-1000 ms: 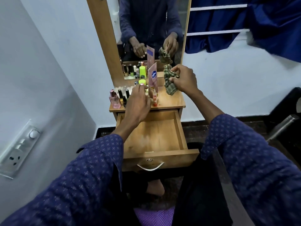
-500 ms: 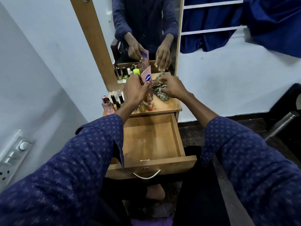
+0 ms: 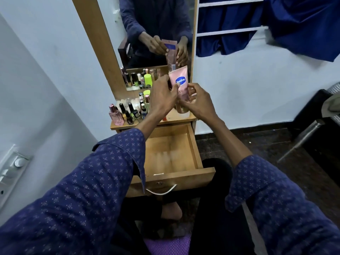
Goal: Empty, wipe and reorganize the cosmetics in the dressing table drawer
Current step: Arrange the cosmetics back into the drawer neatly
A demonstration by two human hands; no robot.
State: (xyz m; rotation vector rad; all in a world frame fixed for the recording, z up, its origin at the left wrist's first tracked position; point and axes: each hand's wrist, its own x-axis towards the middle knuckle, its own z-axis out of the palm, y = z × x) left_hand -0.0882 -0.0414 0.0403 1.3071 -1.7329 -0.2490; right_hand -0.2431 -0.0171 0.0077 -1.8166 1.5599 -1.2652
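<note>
Both hands on the pink lotion tube point(image 3: 180, 85), upright above the table top point(image 3: 181, 117), right of the nail polish cluster point(image 3: 131, 112). Left hand point(image 3: 161, 97) pinches it, thumb on the label; right hand point(image 3: 197, 101) curls round the lower body. Drawer point(image 3: 171, 153) below is open, looks bare. Advice: grip low, lay it flat at the drawer's back so small bottles fit in front.

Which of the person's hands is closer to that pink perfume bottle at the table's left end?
Left. The left hand is just right of the pink perfume bottle, across the small bottles; the right hand lies farther right.
</note>
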